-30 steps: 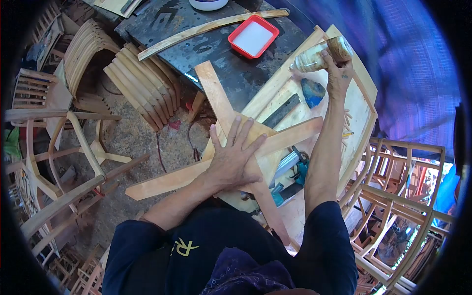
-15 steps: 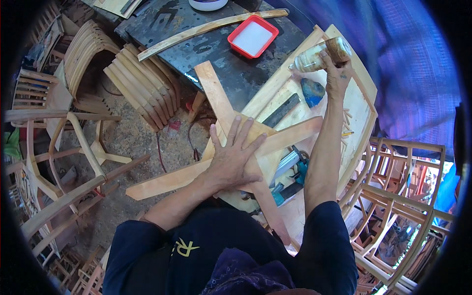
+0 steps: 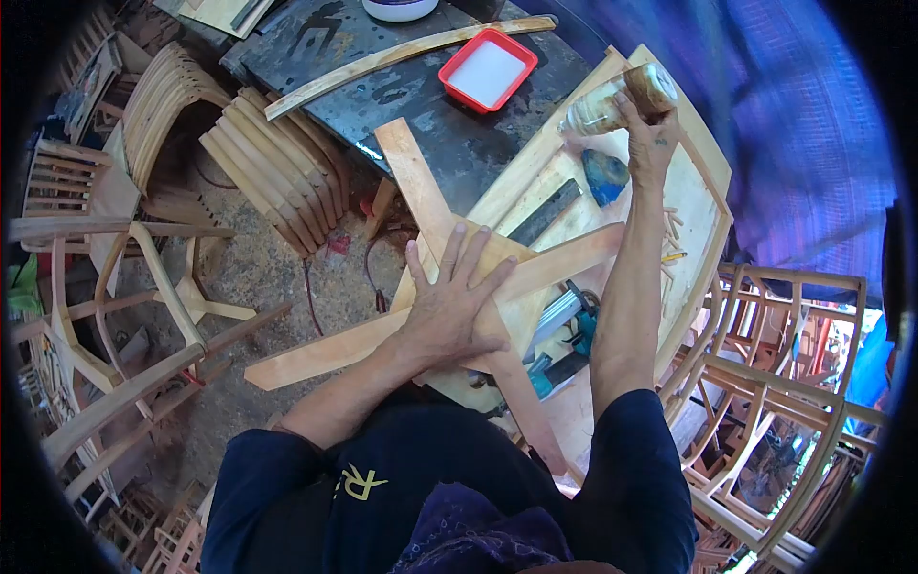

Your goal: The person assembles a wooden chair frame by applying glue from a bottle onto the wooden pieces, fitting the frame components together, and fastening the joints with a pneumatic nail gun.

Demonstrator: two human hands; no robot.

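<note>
My left hand (image 3: 453, 304) lies flat with spread fingers on the middle of a crossed wooden frame (image 3: 330, 350), where its light boards meet. My right hand (image 3: 650, 134) is wrapped round a bottle (image 3: 600, 108), which is tilted on its side over the far part of the pale workbench (image 3: 709, 172). Below the bottle sits a dark blue object (image 3: 605, 177). Between my arms, a flat dark bar (image 3: 545, 213) and a teal power tool (image 3: 584, 330) lie partly behind the frame. Small wooden pegs (image 3: 666, 251) and a yellow pencil are beside my right forearm.
A dark table (image 3: 382, 91) holds a red tray (image 3: 488, 70) with white contents and a long curved wooden strip (image 3: 411, 51). Stacked curved wood parts (image 3: 273, 167) and chair frames (image 3: 167, 277) stand at left. More wooden frames (image 3: 765, 383) are at right, below a blue sheet (image 3: 813, 134).
The bottle and my right hand have shifted slightly left and up in the view. My left hand stays on the wooden frame.
</note>
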